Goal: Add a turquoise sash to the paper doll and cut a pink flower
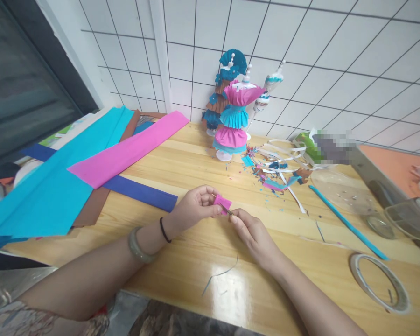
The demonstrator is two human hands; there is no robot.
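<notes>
Two bare hands meet over the middle of a pale wooden table (182,252), seen from the wearer's own eyes. The left hand (200,205) has its fingers curled in and pinches a small pink piece (225,201) between thumb and fingertips, just above the tabletop. The right hand (250,233) is closed too, thumb against fingers, on the end of a thin dark tool (227,210); the tool reaches across the pink piece, though its exact kind is hard to make out. The left wrist wears a black band (164,230) and a pale bangle (138,246).

To the left lie large sheets: a long pink sheet (129,151) crosses over a wide turquoise sheet (56,186), with a brown sheet (93,210) beneath and a dark blue strip (147,193) sticking out toward the left hand.

Beyond the hands, near a white tiled wall (210,28), stands a tiered ruffled figure (234,137) in pink and blue, with a blue and brown one (215,105) behind it. Right of them are colourful scraps (275,175) and white ribbons. Nearer on the right lie a narrow blue strip (348,223), a clear jar (411,217) on its side and a tape roll (402,298).
</notes>
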